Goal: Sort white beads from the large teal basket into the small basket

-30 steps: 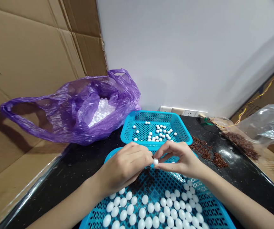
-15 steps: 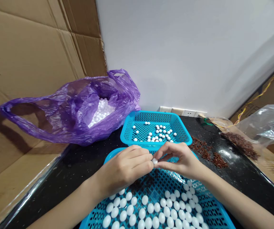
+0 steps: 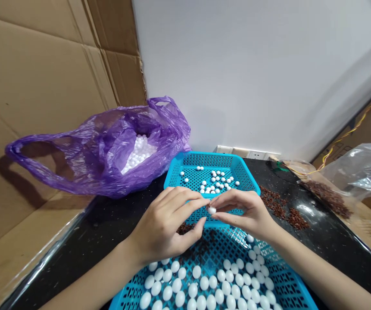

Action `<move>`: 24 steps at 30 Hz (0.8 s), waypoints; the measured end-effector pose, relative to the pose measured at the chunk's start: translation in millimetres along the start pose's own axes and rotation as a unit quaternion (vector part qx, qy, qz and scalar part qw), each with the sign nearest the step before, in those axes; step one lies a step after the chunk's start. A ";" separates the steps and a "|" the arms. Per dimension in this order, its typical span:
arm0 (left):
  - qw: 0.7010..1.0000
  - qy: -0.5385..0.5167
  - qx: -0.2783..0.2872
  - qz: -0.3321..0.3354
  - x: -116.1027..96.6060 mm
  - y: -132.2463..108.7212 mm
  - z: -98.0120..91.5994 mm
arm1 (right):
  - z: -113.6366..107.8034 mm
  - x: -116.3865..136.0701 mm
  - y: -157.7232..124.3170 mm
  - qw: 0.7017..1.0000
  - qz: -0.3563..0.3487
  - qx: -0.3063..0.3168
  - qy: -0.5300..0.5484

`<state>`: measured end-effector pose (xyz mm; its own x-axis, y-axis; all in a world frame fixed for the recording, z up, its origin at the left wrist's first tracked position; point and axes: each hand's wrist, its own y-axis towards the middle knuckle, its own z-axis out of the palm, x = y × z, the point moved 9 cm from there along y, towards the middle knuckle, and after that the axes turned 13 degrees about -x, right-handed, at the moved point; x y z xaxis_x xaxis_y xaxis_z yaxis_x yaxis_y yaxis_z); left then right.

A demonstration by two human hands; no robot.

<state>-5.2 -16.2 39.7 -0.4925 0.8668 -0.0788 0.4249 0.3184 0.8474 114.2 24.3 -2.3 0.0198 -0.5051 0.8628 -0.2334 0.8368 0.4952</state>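
My right hand pinches a small white bead between thumb and fingertips, above the far edge of the near blue basket. My left hand is right beside it, index finger touching the bead, thumb and fingers spread a little. The near basket holds several white oval beads and some dark reddish bits under my left hand. A second blue basket behind the hands holds several smaller white beads.
A purple plastic bag of white beads lies at the left on the black tabletop. Reddish-brown scraps are scattered at the right, near a clear plastic bag. Cardboard walls stand at the left; a power strip runs along the white wall.
Both hands rose slightly with the bead. My left hand's fingers have loosened and spread, uncovering dark bits in the near basket.
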 end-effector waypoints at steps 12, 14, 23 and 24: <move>1.000 -0.019 0.007 0.006 1.3 -6.2 2.6 | -17.4 3.6 6.9 0.996 -0.021 -0.081 0.010; 1.000 -0.021 0.015 0.005 1.3 -6.6 4.0 | -17.7 0.7 7.7 0.996 -0.010 -0.081 0.020; 0.989 -0.107 0.097 -0.030 2.2 -11.4 16.1 | -18.0 -3.8 11.0 0.993 0.017 -0.079 0.087; 0.987 -0.111 0.108 -0.035 2.8 -12.4 17.8 | -18.7 -3.5 11.2 0.993 0.016 -0.081 0.090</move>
<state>1.7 -10.9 19.7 -0.3580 0.8952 -0.2656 0.5593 0.4333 0.7067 129.7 39.4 2.1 0.1915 -0.4440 0.8753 -0.0775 0.8822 0.4644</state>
